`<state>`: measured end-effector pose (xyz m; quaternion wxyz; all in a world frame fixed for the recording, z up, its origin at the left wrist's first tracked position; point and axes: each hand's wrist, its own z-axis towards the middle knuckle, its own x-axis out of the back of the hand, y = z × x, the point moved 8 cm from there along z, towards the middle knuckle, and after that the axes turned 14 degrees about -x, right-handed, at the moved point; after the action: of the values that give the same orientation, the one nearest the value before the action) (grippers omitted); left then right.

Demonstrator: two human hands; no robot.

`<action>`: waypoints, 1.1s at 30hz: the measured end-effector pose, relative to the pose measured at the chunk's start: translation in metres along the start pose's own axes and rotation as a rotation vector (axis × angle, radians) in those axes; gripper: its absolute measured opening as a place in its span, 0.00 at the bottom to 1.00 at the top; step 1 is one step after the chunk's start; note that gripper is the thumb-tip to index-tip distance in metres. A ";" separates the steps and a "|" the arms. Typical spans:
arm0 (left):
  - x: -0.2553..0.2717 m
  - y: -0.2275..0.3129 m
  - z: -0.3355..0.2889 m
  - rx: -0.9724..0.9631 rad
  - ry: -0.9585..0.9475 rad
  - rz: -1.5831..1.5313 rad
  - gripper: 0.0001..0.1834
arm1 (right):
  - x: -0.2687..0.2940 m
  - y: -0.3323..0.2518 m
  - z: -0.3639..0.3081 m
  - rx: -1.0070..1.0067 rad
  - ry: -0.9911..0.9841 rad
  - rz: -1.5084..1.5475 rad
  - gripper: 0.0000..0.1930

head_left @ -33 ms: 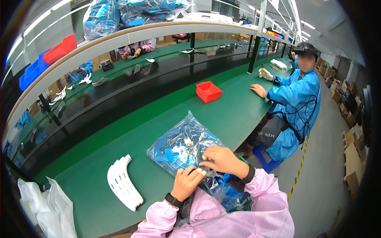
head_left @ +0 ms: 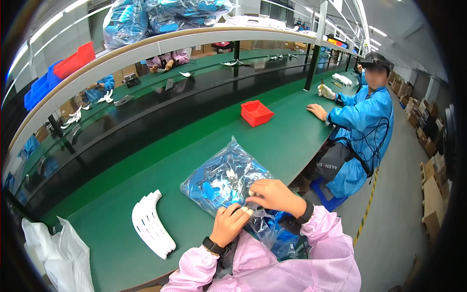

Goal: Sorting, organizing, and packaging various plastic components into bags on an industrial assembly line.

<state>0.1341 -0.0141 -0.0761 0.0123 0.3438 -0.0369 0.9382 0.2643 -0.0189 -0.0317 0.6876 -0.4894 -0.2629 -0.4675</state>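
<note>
A clear plastic bag (head_left: 211, 182) lies on the green bench in front of me, with blue and white pieces inside. My left hand (head_left: 229, 226) has its fingers curled on the bag's near edge, gripping the plastic. Just right of it, my right hand (head_left: 276, 195) is closed on the bag's near right side, thumb toward the left hand. Pale covers sit on some of my fingertips. Below my right hand, loose clear plastic with blue pieces (head_left: 282, 236) hangs by my lap. What lies under the fingers is hidden.
To the left lie curved white slotted parts (head_left: 152, 225), beside white wrapping (head_left: 61, 255). A red bin (head_left: 256, 113) stands farther back. At the right sits a co-worker in blue (head_left: 362, 117). A raised shelf (head_left: 194, 35) spans the bench, carrying bags and bins.
</note>
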 end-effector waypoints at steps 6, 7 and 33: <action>0.000 -0.001 0.000 0.013 0.016 -0.001 0.11 | -0.002 -0.012 0.004 0.107 -0.066 -0.130 0.09; 0.000 -0.001 -0.001 0.011 0.011 -0.003 0.10 | 0.003 -0.015 0.004 0.095 -0.015 -0.128 0.08; 0.014 -0.024 0.000 0.198 0.099 0.002 0.17 | -0.014 0.005 0.034 0.088 -0.265 0.103 0.14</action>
<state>0.1248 0.0102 -0.0656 -0.0208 0.2965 0.0561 0.9532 0.2662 0.0186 -0.0324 0.6908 -0.5290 -0.3463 -0.3508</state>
